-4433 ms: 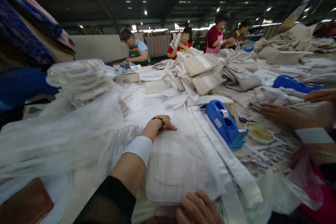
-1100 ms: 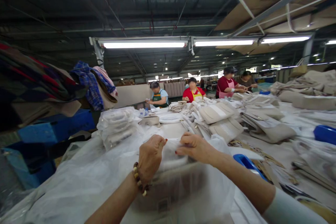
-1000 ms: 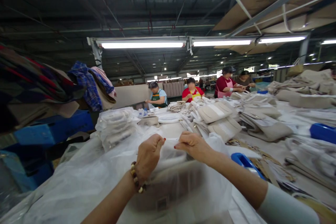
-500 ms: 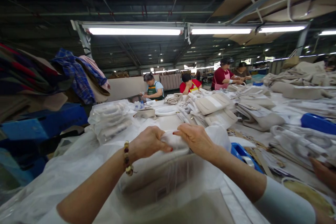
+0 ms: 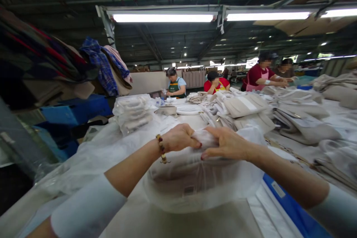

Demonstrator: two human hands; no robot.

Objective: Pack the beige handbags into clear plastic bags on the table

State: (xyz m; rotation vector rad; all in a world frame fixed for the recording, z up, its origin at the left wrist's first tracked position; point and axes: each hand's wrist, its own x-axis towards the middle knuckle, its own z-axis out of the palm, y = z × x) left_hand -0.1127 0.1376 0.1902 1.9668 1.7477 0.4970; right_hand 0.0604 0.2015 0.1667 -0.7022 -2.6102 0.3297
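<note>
A cloudy see-through plastic bag (image 5: 217, 189) lies in front of me with a beige handbag (image 5: 173, 174) inside it. A small square patch shows on the handbag's front, blurred by the plastic. My left hand (image 5: 180, 138), with a beaded bracelet at its wrist, is closed on the gathered top of the plastic bag. On the other side of that bunched plastic, my right hand (image 5: 231, 144) grips it between thumb and fingers, the thumb tip lower down on the front. Part of the bunched plastic is hidden behind my fingers.
Wrapped packs (image 5: 132, 111) are stacked at left, beside loose plastic sheeting (image 5: 92, 171). Beige bags (image 5: 245, 106) pile up beyond my hands. A blue bin (image 5: 290, 204) sits under my right forearm. Several co-workers (image 5: 175, 85) work across the table; clothes (image 5: 103, 67) hang at left.
My view has turned left and down a little. My right thumb has come down in front of the gathered plastic, its fingers spread wider. My left hand keeps its pinch.
</note>
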